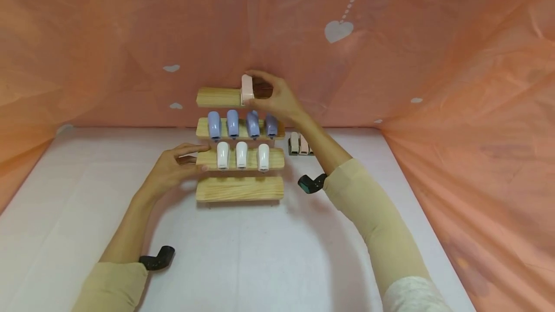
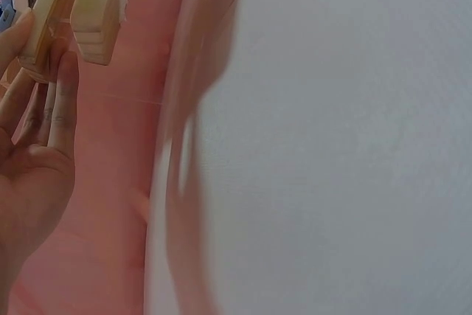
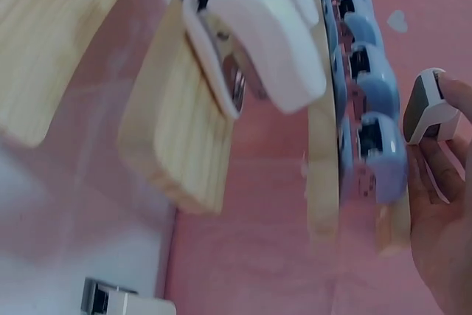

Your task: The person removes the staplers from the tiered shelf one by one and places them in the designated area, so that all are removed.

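A tiered wooden display rack (image 1: 240, 189) stands in the middle of the table, its boards rising like steps. My right hand (image 1: 282, 97) pinches a pale pink mini stapler (image 1: 247, 88) between thumb and fingers at the top board (image 1: 217, 96). In the right wrist view the held stapler (image 3: 422, 101) shows a dark underside. My left hand (image 1: 169, 170) grips the left end of the board (image 1: 205, 159) bearing three white mini staplers (image 1: 241, 155); the left wrist view shows thumb and fingers on either side of its end (image 2: 43, 49). Several lavender-blue mini staplers (image 1: 232, 122) line the board above.
Several beige and pink mini staplers (image 1: 299, 143) sit on the white table (image 1: 243, 264) right of the rack, partly behind my right forearm. Orange-pink cloth (image 1: 277, 23) with white hearts hangs behind the rack and along the sides.
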Available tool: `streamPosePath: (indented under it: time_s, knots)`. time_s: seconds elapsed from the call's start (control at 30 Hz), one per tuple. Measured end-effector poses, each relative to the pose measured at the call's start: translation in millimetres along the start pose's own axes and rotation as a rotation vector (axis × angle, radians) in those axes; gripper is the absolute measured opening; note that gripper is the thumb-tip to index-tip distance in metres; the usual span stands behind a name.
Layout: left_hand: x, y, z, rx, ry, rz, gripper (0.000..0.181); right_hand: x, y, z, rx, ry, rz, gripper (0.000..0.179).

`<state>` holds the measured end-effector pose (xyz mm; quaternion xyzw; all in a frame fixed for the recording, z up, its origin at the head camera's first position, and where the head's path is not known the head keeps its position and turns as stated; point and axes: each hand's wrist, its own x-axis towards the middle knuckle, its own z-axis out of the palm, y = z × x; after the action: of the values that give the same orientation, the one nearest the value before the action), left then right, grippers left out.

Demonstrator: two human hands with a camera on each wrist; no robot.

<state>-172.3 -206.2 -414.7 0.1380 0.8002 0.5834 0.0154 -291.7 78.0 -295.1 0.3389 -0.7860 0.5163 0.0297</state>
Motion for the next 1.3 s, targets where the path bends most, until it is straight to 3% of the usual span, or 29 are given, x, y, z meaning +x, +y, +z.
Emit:
streamPosePath:
  time_s: [0.23, 0.57, 0.83, 1.03, 1.3]
  knots:
    - [0.3, -2.1, -1.4, 0.015, 0.000, 0.030, 0.052, -11.0, 6.4, -15.4, 0.048, 0.007, 0.000, 0.063]
    - [0.9, -6.5, 2.0, -0.010, -0.001, 0.042, 0.051, -29.9, 16.6, -45.6, -0.013, 0.030, 0.050, 0.065]
    - [1.3, -5.7, -0.2, -0.017, -0.001, 0.031, 0.051, -46.5, -6.5, -53.0, -0.041, 0.044, 0.023, 0.061]
    - [-0.3, -5.3, -1.0, -0.022, -0.003, 0.014, 0.051, -51.2, 9.8, -62.2, 0.004, 0.017, 0.048, 0.066]
    - [-2.6, -3.6, -2.3, -0.031, 0.001, 0.035, 0.051, -58.2, 33.0, -79.6, 0.008, -0.023, 0.087, 0.069]
